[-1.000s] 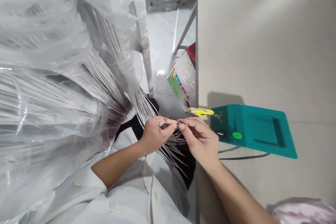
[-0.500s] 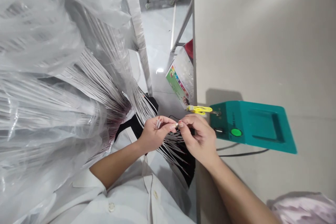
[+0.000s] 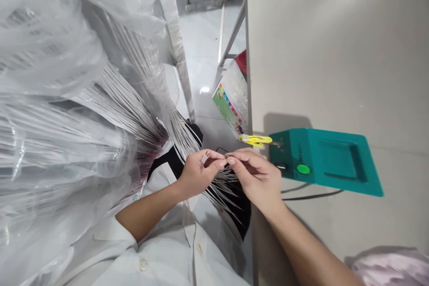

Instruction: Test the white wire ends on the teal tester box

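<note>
White thin wires [image 3: 221, 187] sit pinched by left hand [image 3: 197, 173] and right hand [image 3: 257, 178] grips.

Left hand [image 3: 197, 173], right hand [image 3: 256, 176] pinching thin white wires [image 3: 187, 136], teal device [image 3: 326, 161]

Bright, even light; glare on plastic wrap [image 3: 50, 53]; soft shadow behind teal device [image 3: 328, 161]; wide-angle edge stretching.

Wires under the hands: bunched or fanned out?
Fanned out: the wires splay apart below the left hand and right hand.
</note>
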Tool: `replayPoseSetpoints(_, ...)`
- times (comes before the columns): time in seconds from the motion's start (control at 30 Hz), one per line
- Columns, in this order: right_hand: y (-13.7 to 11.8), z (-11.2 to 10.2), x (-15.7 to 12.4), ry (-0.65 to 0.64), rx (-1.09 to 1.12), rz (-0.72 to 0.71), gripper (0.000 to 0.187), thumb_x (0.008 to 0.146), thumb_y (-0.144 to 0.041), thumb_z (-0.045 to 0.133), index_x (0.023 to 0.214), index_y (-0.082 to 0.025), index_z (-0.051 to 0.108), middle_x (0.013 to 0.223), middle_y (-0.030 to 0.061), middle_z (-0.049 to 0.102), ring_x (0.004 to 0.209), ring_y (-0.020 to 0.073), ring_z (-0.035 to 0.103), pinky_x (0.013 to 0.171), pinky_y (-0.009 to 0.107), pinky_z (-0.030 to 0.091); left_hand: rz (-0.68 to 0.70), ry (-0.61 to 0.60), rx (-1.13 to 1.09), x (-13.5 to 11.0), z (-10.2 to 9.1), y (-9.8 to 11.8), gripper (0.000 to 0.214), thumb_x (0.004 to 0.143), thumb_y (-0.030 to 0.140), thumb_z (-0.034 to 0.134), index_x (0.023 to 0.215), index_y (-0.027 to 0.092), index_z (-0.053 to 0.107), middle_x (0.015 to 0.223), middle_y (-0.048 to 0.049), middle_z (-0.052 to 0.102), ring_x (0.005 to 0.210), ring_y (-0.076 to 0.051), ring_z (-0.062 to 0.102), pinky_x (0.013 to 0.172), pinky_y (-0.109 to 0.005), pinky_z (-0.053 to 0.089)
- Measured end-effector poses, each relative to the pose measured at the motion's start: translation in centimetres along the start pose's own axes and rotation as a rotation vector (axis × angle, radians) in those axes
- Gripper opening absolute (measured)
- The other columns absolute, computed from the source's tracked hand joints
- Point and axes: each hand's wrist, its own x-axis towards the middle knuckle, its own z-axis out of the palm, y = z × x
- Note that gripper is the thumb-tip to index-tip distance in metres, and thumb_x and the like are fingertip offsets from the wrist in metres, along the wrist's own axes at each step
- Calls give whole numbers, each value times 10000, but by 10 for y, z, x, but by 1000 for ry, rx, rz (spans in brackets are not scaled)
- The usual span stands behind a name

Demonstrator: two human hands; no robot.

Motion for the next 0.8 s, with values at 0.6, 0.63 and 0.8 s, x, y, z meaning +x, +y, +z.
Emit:
replayPoseSetpoints(0.6,3,-5,4,-105,-35,-133,108,830,-180,540,848,-235,633,759,24,596,712,148,565,618,284,471,-143,-107,-327,-1,0,3,329,641,414,719,738,118,614,582,6,581,443,-35,411,460,-208,301)
replayPoseSetpoints(0.63,4,-5,4,-97,-51,-121,92,827,-191,546,827,-230,629,747,24,594,707,150,562,622,289,470,-152,-119,-329,-1,-1,3,328,643,414,716,744,118,615,577,10,579,417,-24,376,440,-206,273)
replayPoseSetpoints(0.8,4,-5,2,30,-85,-11,84,833,-251,544,847,-226,623,801,30,617,638,137,555,627,310,481,-131,-53,-229,0,-2,9,339,620,431,724,709,119,624,542,16,568,421,-27,378,454,-206,300)
